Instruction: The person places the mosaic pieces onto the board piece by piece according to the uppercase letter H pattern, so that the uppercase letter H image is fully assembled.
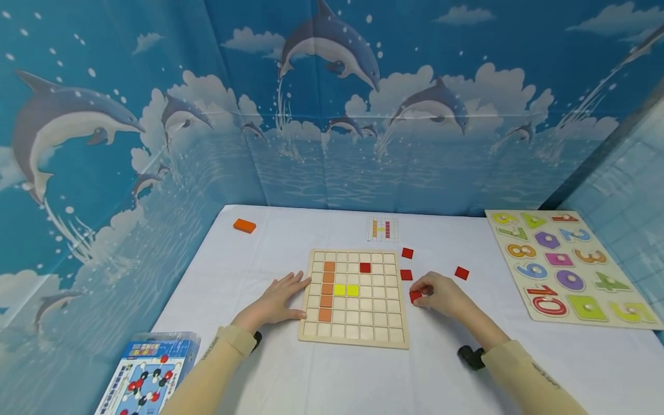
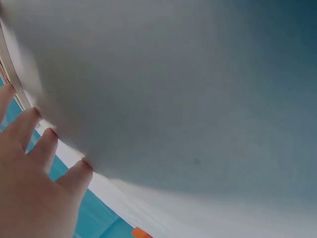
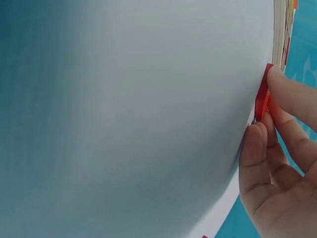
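Observation:
A wooden grid board lies on the white table. On it are a column of several orange tiles, two yellow tiles and one red tile. My left hand rests at the board's left edge, fingers spread and fingertips touching it. Just off the right edge, my right hand pinches a red square tile between thumb and fingers, low over the table. Three loose red tiles lie nearby: one tile and another tile by the board, a third tile farther right.
Behind the board lies a small pattern card. An orange block sits at the far left. A number puzzle board takes up the right side, and a boxed set stands at the near left. Dolphin-print curtains surround the table.

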A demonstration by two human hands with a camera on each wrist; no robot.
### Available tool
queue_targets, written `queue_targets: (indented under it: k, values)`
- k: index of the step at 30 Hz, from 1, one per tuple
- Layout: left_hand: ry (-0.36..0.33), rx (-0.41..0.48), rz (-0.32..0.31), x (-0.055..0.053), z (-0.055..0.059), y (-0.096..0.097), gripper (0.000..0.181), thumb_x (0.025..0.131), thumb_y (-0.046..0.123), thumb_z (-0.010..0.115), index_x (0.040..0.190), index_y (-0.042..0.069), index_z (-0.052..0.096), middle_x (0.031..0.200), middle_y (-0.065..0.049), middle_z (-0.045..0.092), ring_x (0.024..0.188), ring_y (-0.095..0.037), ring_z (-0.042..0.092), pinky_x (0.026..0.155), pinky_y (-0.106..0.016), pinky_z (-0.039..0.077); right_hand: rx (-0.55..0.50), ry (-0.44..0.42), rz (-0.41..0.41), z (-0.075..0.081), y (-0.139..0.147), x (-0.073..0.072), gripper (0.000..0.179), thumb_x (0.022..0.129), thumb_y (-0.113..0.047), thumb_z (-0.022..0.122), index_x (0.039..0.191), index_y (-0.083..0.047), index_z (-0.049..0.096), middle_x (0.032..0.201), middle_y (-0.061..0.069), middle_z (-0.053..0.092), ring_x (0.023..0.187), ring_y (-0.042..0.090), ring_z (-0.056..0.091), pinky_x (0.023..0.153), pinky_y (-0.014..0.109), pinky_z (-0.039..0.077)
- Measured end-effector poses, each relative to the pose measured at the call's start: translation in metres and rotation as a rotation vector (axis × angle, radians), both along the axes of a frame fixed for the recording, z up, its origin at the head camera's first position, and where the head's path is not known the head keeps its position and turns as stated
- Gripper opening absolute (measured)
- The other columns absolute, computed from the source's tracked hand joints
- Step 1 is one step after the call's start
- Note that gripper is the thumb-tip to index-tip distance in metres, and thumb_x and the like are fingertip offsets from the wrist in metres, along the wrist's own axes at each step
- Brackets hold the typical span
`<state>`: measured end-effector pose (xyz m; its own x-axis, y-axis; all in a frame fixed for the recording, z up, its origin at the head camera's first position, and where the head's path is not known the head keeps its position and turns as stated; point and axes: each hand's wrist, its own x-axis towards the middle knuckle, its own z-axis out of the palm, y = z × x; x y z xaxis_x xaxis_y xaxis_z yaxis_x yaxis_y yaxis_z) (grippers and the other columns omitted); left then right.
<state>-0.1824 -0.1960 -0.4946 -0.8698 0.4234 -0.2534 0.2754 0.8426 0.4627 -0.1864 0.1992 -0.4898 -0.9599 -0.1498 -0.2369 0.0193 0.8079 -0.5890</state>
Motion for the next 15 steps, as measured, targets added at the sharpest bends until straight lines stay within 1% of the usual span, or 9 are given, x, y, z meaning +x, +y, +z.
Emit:
queue_targets:
  k: [4, 9, 15]
  values:
    - [-0.005, -0.008, -0.006, -0.0005, 0.0009, -0.0001, 0.083, 0.086, 0.038, 0.075, 0.155, 0.021, 0.032, 0.165, -0.007, 0.021, 0.154, -0.030, 0.013, 0.124, -0.056, 0.010, 0.013, -0.011, -0.006, 0.0004, -0.0002, -0.0013, 0.027, 0.079, -0.015, 0.082, 0.103, -0.009, 0.072, 0.092, 0.005, 0.058, 0.088, 0.020, 0.052, 0.072, 0.027, 0.050]
    - [-0.007, -0.017, -0.012, -0.0011, 0.0014, -0.0008, 0.084, 0.086, 0.038, 0.075, 0.156, 0.021, 0.032, 0.165, -0.007, 0.021, 0.154, -0.030, 0.013, 0.124, -0.056, 0.010, 0.014, 0.003, -0.001, 0.0015, -0.0017, -0.0015, 0.025, 0.078, -0.013, 0.083, 0.099, -0.008, 0.070, 0.088, 0.006, 0.056, 0.085, 0.020, 0.051, 0.069, 0.028, 0.050]
    - [-0.006, -0.011, -0.011, -0.0018, -0.0008, -0.0011, 0.083, 0.086, 0.038, 0.075, 0.155, 0.022, 0.032, 0.165, -0.007, 0.020, 0.154, -0.030, 0.012, 0.124, -0.056, 0.010, 0.011, 0.005, 0.002, 0.0029, -0.0040, 0.0014, 0.025, 0.077, -0.012, 0.083, 0.095, -0.010, 0.065, 0.084, 0.004, 0.056, 0.083, 0.019, 0.052, 0.069, 0.028, 0.049]
